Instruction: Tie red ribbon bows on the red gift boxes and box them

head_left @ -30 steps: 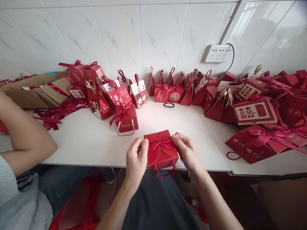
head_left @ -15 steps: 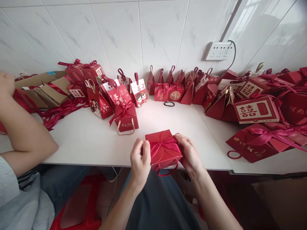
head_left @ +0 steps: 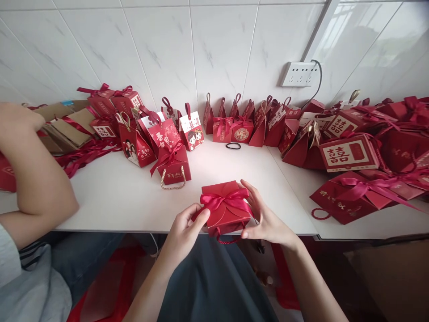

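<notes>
A red gift box sits at the front edge of the white table, a pink-red ribbon tied in a bow across its top. Its dark red rope handle hangs at the front. My left hand grips the box's left side, thumb on top and fingers partly hidden beneath. Around the right side, my right hand is open with fingers and thumb spread, its thumb close to the front corner by the handle.
Red boxes stand at left centre, with a row of bag-shaped boxes along the wall. More boxes pile up at right. A black loop lies mid-table. At left are loose ribbons and another person's arm.
My hands were pulling the ribbon's two sides; now the bow loops stand fuller. My right hand has opened and my left has shifted to the box's left side.
</notes>
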{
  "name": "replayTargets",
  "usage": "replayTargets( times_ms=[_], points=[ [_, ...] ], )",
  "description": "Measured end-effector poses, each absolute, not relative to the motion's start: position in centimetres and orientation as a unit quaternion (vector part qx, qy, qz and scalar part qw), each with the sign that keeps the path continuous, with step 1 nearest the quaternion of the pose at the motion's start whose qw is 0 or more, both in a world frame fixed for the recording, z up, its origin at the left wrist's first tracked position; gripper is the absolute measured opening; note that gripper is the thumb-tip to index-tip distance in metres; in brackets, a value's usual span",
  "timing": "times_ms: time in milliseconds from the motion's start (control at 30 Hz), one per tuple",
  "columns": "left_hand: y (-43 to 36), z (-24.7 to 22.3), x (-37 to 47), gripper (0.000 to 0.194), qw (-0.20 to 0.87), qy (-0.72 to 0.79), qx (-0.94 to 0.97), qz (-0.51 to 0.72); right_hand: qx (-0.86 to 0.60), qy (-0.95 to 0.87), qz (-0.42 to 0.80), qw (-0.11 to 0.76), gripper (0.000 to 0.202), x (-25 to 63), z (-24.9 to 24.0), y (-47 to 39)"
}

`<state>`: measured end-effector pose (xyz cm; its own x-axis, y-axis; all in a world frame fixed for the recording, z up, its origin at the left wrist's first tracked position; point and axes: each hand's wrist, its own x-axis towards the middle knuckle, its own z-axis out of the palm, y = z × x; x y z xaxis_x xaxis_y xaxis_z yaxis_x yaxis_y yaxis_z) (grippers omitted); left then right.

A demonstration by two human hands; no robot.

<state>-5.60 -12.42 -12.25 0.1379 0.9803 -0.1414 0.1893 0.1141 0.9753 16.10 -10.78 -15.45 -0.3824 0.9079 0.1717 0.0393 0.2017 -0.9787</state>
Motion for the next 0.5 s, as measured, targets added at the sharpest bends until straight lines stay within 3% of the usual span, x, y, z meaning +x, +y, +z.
replayTargets(
  times_ms=[167, 500],
  points=[
    [-13.0, -12.2, -6.5, 0.035, 0.552, 0.485, 0.527, 0.428, -0.388, -0.668, 0.479, 0.417, 0.097, 15.0, -15.2, -10.7],
    [-15.5, -12.8, -6.8, 0.036, 0.551, 0.504, 0.582, 0.323, -0.425, -0.658, 0.397, 0.478, 0.094, 13.9, -16.5, -11.5]
  ],
)
